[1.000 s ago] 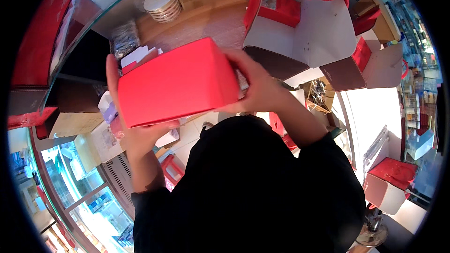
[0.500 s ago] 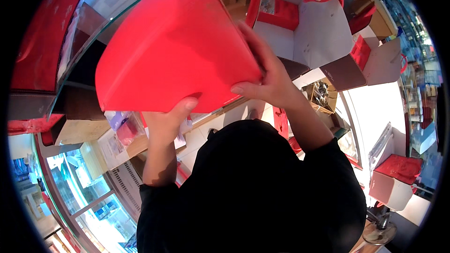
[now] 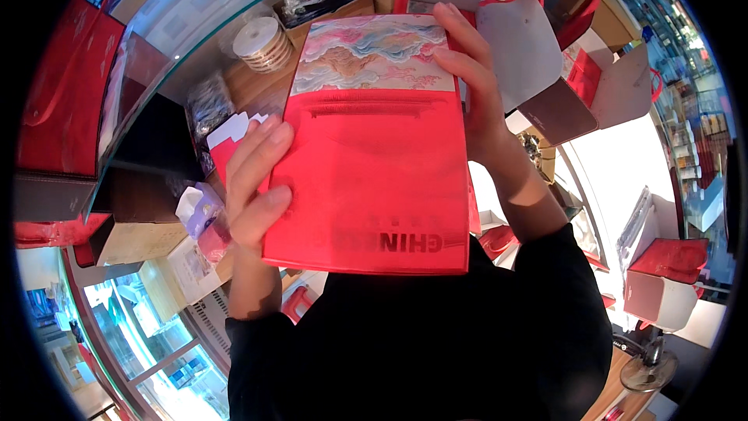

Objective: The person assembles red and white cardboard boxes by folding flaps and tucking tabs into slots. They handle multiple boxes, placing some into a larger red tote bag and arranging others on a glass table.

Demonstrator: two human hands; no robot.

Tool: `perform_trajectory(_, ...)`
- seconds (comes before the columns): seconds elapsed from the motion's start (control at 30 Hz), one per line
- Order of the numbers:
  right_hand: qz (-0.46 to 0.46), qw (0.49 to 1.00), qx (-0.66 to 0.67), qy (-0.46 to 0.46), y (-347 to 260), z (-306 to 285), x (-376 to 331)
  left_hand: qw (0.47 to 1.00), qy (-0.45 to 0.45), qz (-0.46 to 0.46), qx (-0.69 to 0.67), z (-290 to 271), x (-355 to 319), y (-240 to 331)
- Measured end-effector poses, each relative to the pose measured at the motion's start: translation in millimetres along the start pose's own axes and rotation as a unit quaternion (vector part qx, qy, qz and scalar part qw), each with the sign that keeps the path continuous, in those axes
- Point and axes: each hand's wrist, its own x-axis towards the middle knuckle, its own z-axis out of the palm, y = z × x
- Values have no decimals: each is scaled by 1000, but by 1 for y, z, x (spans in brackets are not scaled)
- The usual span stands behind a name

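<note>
A red box [image 3: 366, 164] is held up in front of my chest, between both hands. Its broad face is toward me, with a pastel wave-patterned panel [image 3: 374, 54] across the far end and dark upside-down print near the close edge. My left hand [image 3: 261, 175] grips the left side, thumb and fingertips curled onto the front. On the opposite side, my right hand [image 3: 477, 82] clasps the upper right edge, its fingertips bent over the patterned panel. Beyond my left hand, a red and white folded paper piece [image 3: 226, 143] partly shows.
Behind the box, a wooden counter holds a stack of ribbon spools [image 3: 262, 43] and a carton of dark packets [image 3: 327, 4]. Open boxes with grey-white lids [image 3: 518, 54] stand at the far right. A large red bag [image 3: 66, 86] is at the far left.
The red box has been turned from a plain, tilted face to its patterned and printed face. It has come lower and closer to my body, and both hands have shifted to its sides.
</note>
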Motion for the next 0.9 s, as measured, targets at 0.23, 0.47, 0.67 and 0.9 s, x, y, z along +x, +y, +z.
perform_trajectory(0.23,438,772,459,23,-35,-31,0,986,25,57,153,2,3,4)
perform_trajectory(0.47,472,755,447,90,-50,-54,18,993,-54,-82,-60,39,24,11)
perform_trajectory(0.67,345,887,307,27,-31,-61,-2,876,-37,-325,-354,70,42,9)
perform_trajectory(0.9,245,966,19,80,-33,-56,29,988,14,-127,-87,134,83,1)
